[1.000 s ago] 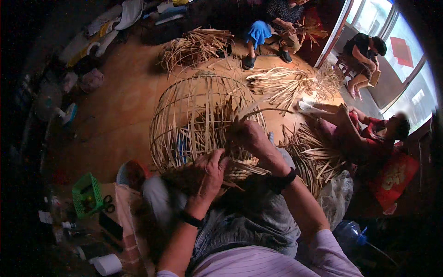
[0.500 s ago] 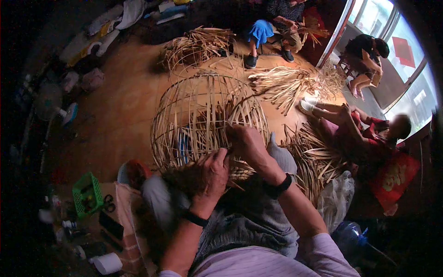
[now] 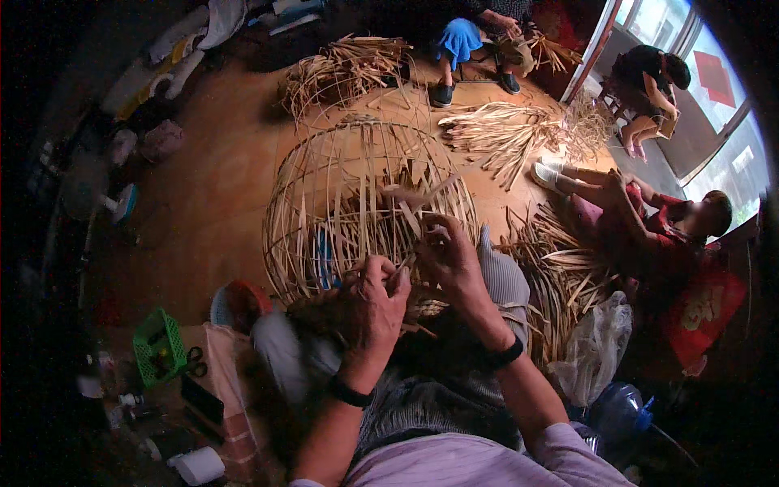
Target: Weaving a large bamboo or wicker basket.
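A large round basket (image 3: 366, 162) of thin woven strips stands before me, its open ribs curving up and away. My left hand (image 3: 378, 304) is at its near edge, thumb and fingers pinched on a strip. Just to its right, my right hand (image 3: 451, 264) has curled fingers around a pale flat strip (image 3: 415, 226) by the basket's near right side. Another strip looks smeared by motion above my right hand. Strips and something blue (image 3: 324, 258) show through the basket's wall. Between my hands and my lap lies a braided part (image 3: 428, 307) of the weaving, partly hidden.
Loose strips (image 3: 560, 272) lie by my right knee, with more bundles (image 3: 495, 134) beyond and at the back (image 3: 345, 73). A clear plastic bag (image 3: 599, 329) and blue bottle (image 3: 621, 410) are at right. At left are a green crate (image 3: 158, 349) and scissors (image 3: 195, 361). Other people sit beyond.
My right hand has shifted slightly right and its fingers have loosened from a tighter fist. A blurred strip now shows above it. My left hand stays near the basket's edge.
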A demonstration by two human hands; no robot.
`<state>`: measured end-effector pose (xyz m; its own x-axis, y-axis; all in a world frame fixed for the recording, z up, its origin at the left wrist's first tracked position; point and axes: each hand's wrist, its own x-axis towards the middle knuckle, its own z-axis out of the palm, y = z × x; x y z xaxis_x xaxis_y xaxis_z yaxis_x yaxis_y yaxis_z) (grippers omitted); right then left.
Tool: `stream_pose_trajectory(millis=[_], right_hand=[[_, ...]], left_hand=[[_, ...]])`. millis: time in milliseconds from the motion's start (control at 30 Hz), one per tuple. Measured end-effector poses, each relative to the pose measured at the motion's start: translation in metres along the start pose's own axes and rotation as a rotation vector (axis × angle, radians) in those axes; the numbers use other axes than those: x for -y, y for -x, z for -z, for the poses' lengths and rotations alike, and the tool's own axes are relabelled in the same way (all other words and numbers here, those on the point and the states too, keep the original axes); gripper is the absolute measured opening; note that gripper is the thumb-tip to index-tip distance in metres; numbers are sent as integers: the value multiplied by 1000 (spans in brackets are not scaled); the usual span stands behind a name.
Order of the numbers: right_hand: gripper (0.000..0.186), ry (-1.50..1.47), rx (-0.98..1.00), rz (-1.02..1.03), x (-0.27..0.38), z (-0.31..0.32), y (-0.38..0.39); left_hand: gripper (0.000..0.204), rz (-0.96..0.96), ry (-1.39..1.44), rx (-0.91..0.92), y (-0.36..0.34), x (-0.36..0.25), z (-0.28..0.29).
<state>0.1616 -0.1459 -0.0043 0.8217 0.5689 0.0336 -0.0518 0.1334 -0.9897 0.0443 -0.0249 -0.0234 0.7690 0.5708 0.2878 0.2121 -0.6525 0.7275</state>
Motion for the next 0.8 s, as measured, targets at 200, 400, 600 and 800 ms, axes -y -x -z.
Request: stream_pose_trajectory(millis=[200, 400, 600, 800], right_hand=[[29, -18, -133, 88, -25, 3, 6], [26, -109, -230, 48, -36, 1, 20], [24, -36, -260, 82, -36, -3, 27], [26, -34, -168, -106, -23, 6, 25]], left_hand=[[24, 20, 86, -13, -3, 6, -9], [25, 72, 211, -4, -2, 11, -17], [27, 149, 169, 38, -8, 4, -9], [29, 158, 220, 92, -13, 7, -5]])
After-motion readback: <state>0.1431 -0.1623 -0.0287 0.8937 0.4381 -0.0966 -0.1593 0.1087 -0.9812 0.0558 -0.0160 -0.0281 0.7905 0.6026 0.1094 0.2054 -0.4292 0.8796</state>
